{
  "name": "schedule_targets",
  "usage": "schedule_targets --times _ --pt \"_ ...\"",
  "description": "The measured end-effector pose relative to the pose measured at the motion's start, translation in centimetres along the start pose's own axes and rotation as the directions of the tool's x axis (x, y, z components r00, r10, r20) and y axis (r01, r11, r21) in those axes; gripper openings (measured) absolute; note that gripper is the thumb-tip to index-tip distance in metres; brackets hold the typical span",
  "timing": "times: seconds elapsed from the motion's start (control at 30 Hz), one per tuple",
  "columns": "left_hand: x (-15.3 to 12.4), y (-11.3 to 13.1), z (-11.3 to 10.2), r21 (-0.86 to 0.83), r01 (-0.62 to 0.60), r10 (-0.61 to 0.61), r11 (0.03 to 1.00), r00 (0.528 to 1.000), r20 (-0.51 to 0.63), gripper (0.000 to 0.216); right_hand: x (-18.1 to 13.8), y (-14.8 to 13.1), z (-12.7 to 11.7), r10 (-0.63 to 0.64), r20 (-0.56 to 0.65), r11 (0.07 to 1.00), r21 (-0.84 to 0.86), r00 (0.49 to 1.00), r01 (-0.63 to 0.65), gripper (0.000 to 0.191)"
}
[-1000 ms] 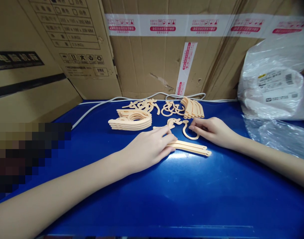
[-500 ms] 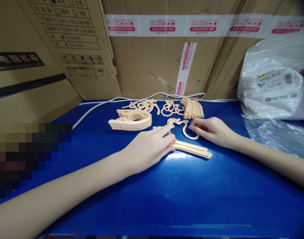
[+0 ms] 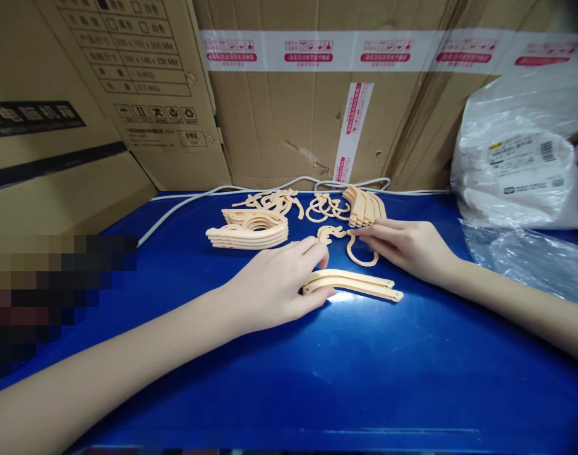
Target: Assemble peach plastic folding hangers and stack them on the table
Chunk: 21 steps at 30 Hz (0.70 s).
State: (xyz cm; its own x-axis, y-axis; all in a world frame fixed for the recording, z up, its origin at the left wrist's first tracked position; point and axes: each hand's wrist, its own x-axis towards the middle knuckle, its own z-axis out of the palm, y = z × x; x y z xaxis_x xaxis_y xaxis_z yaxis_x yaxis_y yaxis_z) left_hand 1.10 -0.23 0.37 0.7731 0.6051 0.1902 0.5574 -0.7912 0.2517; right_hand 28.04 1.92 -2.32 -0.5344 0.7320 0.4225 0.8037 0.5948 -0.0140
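Curved arms (image 3: 355,278), pale, two, holed at the ends: side by side on the blue desk (image 3: 317,379), between thumb and curled fingers of the left hand (image 3: 279,284). Left fingers: parted, newly loosened; the arms' left ends, covered a moment ago, now show, so the pair appears to lie unheld.

Hook (image 3: 361,262), pale, one: flat beyond the arms, below the right fingertips. Right hand (image 3: 414,246): shifted from the hook's open end to its upper end; fingertips together there, whether gripping cannot be told.

Small notched pieces (image 3: 325,236): just left of the right fingertips.

Nested frames (image 3: 248,240), stacked: beyond the left fingers, leftward.

Bundle of arms (image 3: 363,205): behind the right fingertips.

Loose hooks (image 3: 318,220): left of that bundle.

Carton (image 3: 289,120): farthest, behind all.
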Motion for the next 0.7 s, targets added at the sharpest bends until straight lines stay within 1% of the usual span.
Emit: schedule_targets --times 0.1,0.2,0.27,0.37,0.47,0.5,0.57,0.63,0.67,0.7 --pt "-0.1 0.1 0.0 0.004 -0.007 0.007 1.0 1.0 0.021 0.012 0.2 0.0 -0.1 -0.152 0.07 0.965 -0.204 0.986 0.163 0.034" --pt "-0.1 0.0 0.3 -0.014 -0.03 0.03 0.999 0.999 0.044 0.01 0.6 0.0 -0.4 -0.242 0.132 0.905 -0.326 0.961 0.273 0.036" --pt "-0.1 0.0 0.5 -0.037 -0.036 0.038 0.999 0.998 0.047 0.011 0.8 0.1 -0.6 -0.285 0.161 0.873 -0.365 0.945 0.325 0.034" --pt "-0.1 0.2 0.7 -0.063 -0.023 0.026 0.998 0.998 0.049 0.011 1.0 0.2 -0.9 -0.317 0.197 0.839 -0.399 0.928 0.371 0.027" --pt "-0.2 0.4 0.9 -0.045 -0.023 0.025 0.999 0.998 0.051 0.012 1.2 0.2 -1.2 -0.351 0.202 0.815 -0.415 0.914 0.405 0.022" --pt "-0.3 0.4 0.9 -0.028 -0.03 0.032 0.999 0.998 0.053 0.013 1.3 0.1 -1.4 -0.357 0.184 0.823 -0.401 0.916 0.402 0.021" --pt "-0.4 0.4 1.0 0.014 -0.049 0.048 0.999 0.997 0.055 0.014 1.2 -0.1 -1.6 -0.323 0.105 0.885 -0.318 0.941 0.339 0.018" --pt "-0.4 0.4 1.2 0.056 -0.07 0.068 0.996 0.996 0.051 0.015 1.1 -0.5 -1.8 -0.192 0.003 0.971 -0.141 0.981 0.191 0.014" --pt "-0.4 0.4 1.3 0.078 -0.083 0.08 0.993 0.996 0.04 0.015 1.0 -0.7 -1.8 -0.098 -0.039 0.995 -0.019 0.994 0.097 0.013" --pt "-0.4 0.4 1.3 0.102 -0.098 0.096 0.99 0.995 0.023 0.014 0.9 -1.0 -1.8 0.005 -0.062 0.993 0.117 0.998 0.003 0.013"
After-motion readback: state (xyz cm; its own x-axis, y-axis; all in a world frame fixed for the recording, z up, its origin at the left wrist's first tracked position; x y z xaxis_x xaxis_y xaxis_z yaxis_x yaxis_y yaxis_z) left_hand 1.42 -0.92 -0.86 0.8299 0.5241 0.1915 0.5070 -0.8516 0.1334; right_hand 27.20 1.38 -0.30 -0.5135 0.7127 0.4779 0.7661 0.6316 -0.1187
